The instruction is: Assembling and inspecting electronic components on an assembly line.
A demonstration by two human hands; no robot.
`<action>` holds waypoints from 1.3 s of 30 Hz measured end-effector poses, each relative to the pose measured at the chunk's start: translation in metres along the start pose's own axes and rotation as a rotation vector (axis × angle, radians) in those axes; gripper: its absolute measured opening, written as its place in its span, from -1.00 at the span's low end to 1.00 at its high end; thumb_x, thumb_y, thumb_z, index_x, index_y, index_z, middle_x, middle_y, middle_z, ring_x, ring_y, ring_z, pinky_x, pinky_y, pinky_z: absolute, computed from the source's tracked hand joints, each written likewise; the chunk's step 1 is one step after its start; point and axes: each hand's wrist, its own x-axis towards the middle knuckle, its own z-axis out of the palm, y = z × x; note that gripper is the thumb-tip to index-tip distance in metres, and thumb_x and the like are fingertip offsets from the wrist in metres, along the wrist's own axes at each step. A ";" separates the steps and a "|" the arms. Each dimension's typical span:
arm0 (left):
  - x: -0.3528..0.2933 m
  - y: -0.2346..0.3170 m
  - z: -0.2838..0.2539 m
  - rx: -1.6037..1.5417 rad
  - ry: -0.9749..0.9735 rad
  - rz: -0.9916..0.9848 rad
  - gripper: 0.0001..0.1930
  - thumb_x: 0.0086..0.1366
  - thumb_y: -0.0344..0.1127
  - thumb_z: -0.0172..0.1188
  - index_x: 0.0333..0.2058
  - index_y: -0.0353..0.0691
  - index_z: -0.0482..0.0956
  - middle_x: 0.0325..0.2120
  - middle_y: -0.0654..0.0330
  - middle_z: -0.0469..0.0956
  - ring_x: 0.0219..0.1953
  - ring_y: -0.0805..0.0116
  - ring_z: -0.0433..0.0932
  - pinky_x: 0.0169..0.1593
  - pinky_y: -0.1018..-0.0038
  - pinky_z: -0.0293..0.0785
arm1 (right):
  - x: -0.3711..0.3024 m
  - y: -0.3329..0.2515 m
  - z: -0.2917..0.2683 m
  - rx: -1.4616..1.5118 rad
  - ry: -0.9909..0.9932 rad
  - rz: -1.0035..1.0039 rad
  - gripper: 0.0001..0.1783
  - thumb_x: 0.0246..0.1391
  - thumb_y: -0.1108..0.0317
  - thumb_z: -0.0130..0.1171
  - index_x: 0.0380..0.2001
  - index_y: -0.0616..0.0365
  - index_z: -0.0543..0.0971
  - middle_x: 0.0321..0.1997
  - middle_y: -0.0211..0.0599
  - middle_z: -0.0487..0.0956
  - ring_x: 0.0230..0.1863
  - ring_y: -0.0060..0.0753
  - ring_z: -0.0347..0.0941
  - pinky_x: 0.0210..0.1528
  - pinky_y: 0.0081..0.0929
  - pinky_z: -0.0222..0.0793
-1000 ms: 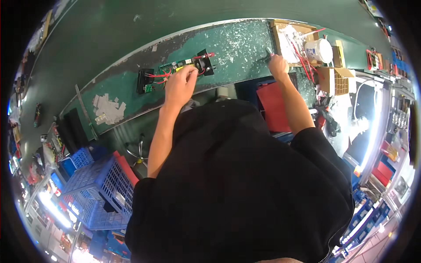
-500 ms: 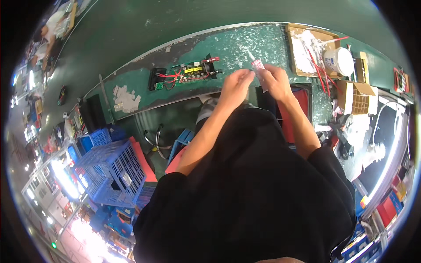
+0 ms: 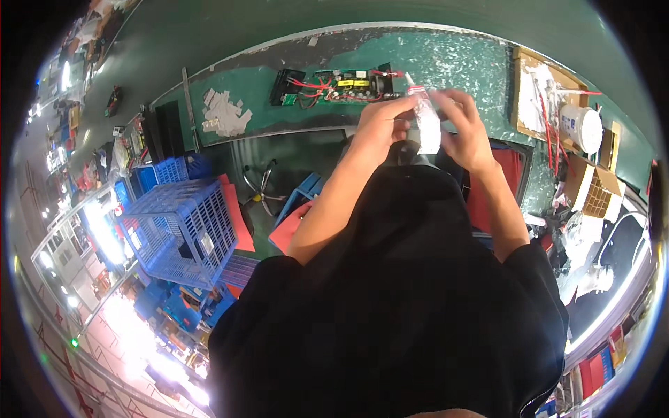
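Observation:
A white squeeze tube [image 3: 428, 131] with red print and a thin pointed nozzle is held nearly upright over the table's near edge, its flattened foot toward me. My left hand [image 3: 382, 127] is closed on the tube's left side, with thumb and forefinger close to its neck. On the other side my right hand [image 3: 465, 132] has its fingers apart and curved, beside the tube; the fingertips are blurred by motion. Just beyond my left hand, a green circuit board assembly [image 3: 338, 87] with black end plates, red wires and yellow parts lies on the green table [image 3: 446, 56].
Torn white scraps [image 3: 224, 115] lie at the table's left. To the right are a shallow cardboard box [image 3: 518, 94], a white tub [image 3: 584, 129], red sticks [image 3: 546, 125] and a divided carton [image 3: 592, 187]. Blue plastic crates [image 3: 185, 226] stand at lower left, near a chair base [image 3: 259, 194].
The tube has been drawn closer to me, and its whole body now shows. My right hand has spread away from it. The view has shifted, so the table's things appear further right.

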 end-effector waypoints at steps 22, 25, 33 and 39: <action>0.064 -0.080 -0.168 1.488 0.304 0.949 -0.55 0.07 -0.46 0.18 0.01 -0.29 0.45 -0.14 0.07 0.38 -0.17 0.14 0.46 -0.15 0.39 0.50 | 0.086 0.007 0.142 -0.042 -0.162 0.369 -0.76 0.02 0.51 0.25 -0.19 0.30 0.58 -0.18 -0.22 0.62 -0.22 -0.40 0.56 -0.13 -0.54 0.43; 0.069 -0.094 -0.170 1.469 0.285 0.944 -0.48 0.12 -0.37 0.09 0.12 -0.22 0.35 -0.03 0.05 0.35 -0.05 0.16 0.39 -0.11 0.36 0.43 | 0.088 0.014 0.154 -0.152 -0.249 0.137 -0.74 0.02 0.54 0.24 -0.17 0.29 0.56 -0.22 -0.10 0.60 -0.25 -0.26 0.57 -0.18 -0.49 0.45; 0.070 -0.104 -0.171 1.432 0.321 0.934 -0.43 0.04 -0.38 0.20 0.11 -0.15 0.42 -0.03 0.12 0.39 -0.06 0.22 0.41 -0.12 0.37 0.40 | 0.085 0.013 0.171 -0.269 -0.271 0.124 -0.76 0.07 0.51 0.23 -0.15 0.28 0.55 -0.25 -0.11 0.61 -0.27 -0.29 0.58 -0.21 -0.50 0.46; 0.073 -0.108 -0.177 1.445 0.337 0.986 -0.42 0.06 -0.34 0.15 0.14 -0.14 0.39 -0.02 0.17 0.40 -0.04 0.28 0.39 -0.15 0.43 0.38 | 0.080 0.019 0.177 -0.280 -0.222 0.161 -0.76 0.09 0.45 0.24 -0.16 0.28 0.55 -0.34 -0.14 0.63 -0.33 -0.37 0.58 -0.24 -0.53 0.46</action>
